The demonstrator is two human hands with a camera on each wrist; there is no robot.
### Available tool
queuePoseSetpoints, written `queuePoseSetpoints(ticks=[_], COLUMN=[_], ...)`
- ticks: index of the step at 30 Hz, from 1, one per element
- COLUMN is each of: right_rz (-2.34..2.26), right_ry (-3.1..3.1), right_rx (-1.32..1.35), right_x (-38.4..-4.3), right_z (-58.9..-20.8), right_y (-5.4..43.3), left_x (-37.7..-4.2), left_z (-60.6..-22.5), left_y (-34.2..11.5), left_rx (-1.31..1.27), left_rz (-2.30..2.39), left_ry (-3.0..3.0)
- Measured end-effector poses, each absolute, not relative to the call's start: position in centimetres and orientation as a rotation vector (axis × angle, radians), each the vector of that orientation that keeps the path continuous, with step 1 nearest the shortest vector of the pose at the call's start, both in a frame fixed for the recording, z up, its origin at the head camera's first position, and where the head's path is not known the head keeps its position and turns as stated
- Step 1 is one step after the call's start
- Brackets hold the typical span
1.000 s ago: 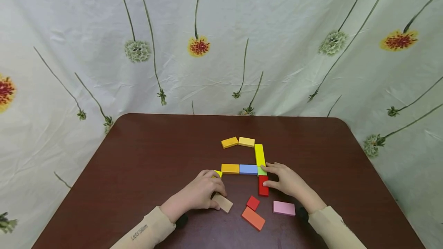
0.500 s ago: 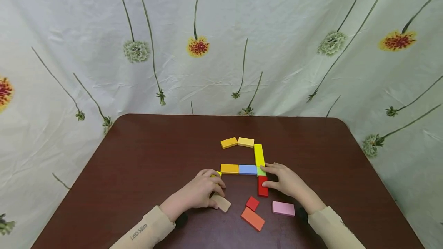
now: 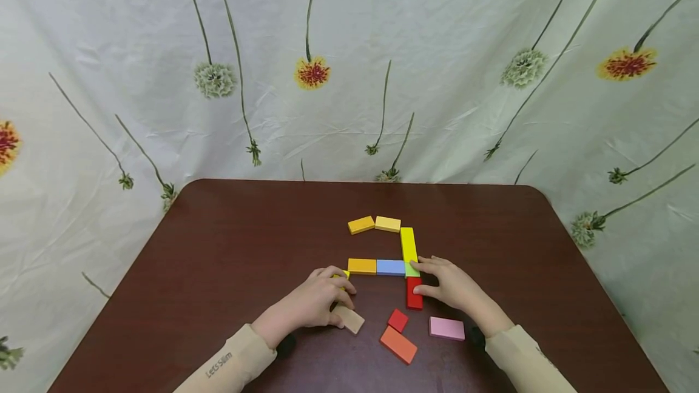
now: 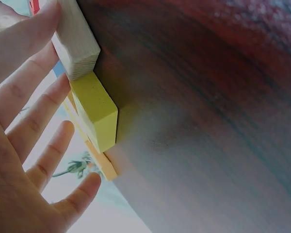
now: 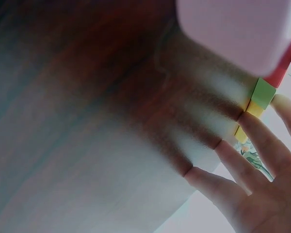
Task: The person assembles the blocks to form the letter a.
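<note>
In the head view, my left hand [image 3: 319, 300] pinches a plain wooden block [image 3: 351, 319] between thumb and index finger. Its other fingers lie by a yellow block [image 3: 344, 273], mostly hidden under the hand. The left wrist view shows the wooden block [image 4: 77, 41] end to end with the yellow block [image 4: 94, 107]. My right hand [image 3: 449, 282] has its fingers extended, the index at a green block [image 3: 412, 270] and the thumb at a red block [image 3: 414, 296]. Leftward from the green block run a blue block [image 3: 390, 267] and an orange-yellow block [image 3: 362, 266].
A long yellow block [image 3: 408, 244] adjoins the green one, with a pale yellow block [image 3: 388, 224] and an amber block [image 3: 361, 225] beyond. Nearer lie a small red block [image 3: 398, 320], an orange block [image 3: 398, 345] and a pink block [image 3: 446, 328]. Floral cloth [image 3: 349, 138] hangs behind the table [image 3: 246, 241].
</note>
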State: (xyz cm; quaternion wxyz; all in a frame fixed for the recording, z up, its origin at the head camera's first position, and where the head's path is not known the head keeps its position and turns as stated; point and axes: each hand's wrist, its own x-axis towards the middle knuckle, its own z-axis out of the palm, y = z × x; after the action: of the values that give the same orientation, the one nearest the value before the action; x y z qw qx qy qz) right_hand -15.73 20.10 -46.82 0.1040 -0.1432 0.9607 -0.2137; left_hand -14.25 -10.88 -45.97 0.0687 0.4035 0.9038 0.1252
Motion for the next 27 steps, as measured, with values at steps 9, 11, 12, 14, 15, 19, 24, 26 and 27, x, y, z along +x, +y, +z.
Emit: queuePoseSetpoints(ticks=[9,11,12,14,15,19,24,26,27], right_rz=[-0.625,-0.63,-0.63,-0.629,-0.63,-0.629,-0.618,-0.613,-0.617], right_ry=[2.84,2.839,2.839,2.837,2.835,2.832,2.841,2.843,2.842], right_rx=[-0.424,-0.421,-0.423,-0.424,-0.423,-0.42,-0.42,-0.421,-0.414], right_x=[-15.8,-15.8,-15.8,-15.8,-15.8,-15.7,-15.7,-15.7,-15.7], right_z=[-46.9,-46.8,-46.8,-46.8,-46.8,-46.7,-46.7,-46.8,-46.8], right_y=[20.1,20.1,20.1,20.1,20.1,20.1,20.0,20.0,20.0], left_x=[-14.3,-14.4,-14.5,-14.8,-14.9,-15.4,-15.5,-15.5,-15.5], left_z=[-46.0,-46.1,-46.1,-46.2,-46.2,-46.3,-46.6,-46.7,-46.9], left_y=[-10.9,-11.0,-11.1,-11.4,-11.5,-12.2,-12.7,-12.7,-12.7], left_rx=[1.213,1.21,1.206,1.167,1.134,0.941,0.785,0.768,0.762], left_rz=[0.416,0.466,0.506,0.605,0.659,0.766,0.702,0.686,0.68], left_ry=[2.72,2.721,2.727,2.743,2.753,2.763,2.654,2.621,2.613])
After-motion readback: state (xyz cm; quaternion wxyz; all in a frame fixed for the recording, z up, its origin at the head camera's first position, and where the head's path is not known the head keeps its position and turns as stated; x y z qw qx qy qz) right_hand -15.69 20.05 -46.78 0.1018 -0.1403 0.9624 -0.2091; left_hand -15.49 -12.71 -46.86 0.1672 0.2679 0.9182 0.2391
